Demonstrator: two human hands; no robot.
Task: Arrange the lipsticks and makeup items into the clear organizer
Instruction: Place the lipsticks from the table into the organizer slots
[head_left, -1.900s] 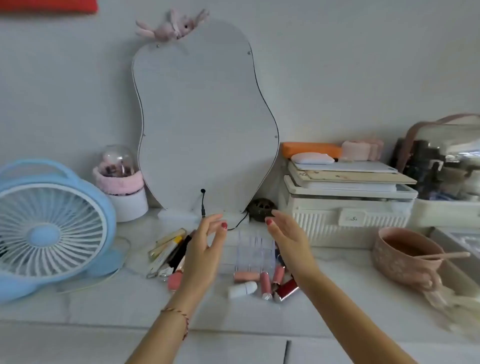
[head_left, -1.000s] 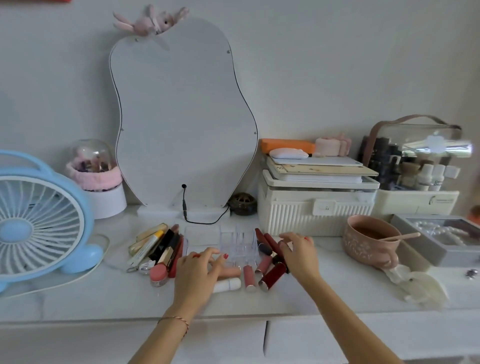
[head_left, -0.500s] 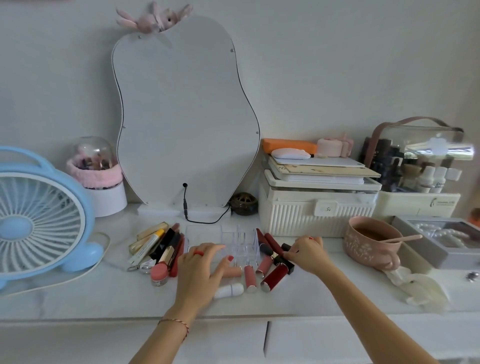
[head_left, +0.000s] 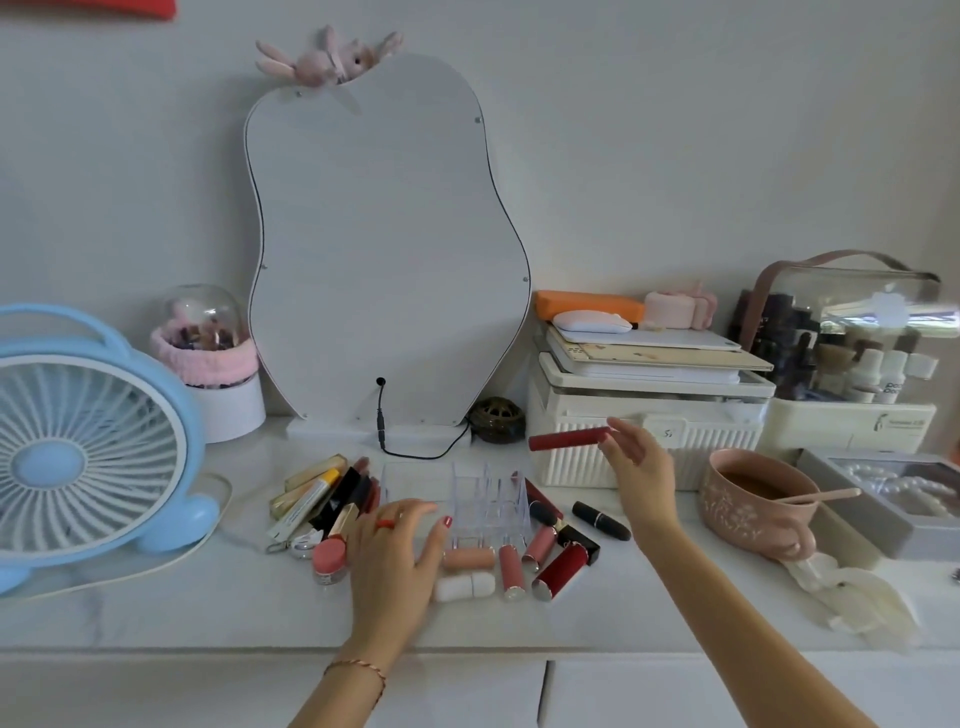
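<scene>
So far: hardly begun, by my reckoning; every slot I can see in the clear organizer (head_left: 483, 501) at centre frame looks empty.
Left to do: the dark red lipstick (head_left: 560, 570), pink tubes (head_left: 510, 570), white capsule (head_left: 464, 586) and black lipstick (head_left: 601, 519) lie loose just below and right of the organizer; more sticks, among them a gold tube (head_left: 314, 474), are heaped at its left.
Right hand (head_left: 636, 470): raised right of centre above the counter, fingertips pinching one end of a red lipstick tube (head_left: 569, 439), which lies level and points left, above and to the right of the organizer.
Left hand (head_left: 392, 558): palm down at lower centre, fingers loosely spread, resting against the organizer's near left corner, apparently steadying it.
Likely next: stand the tube upright over a slot.
</scene>
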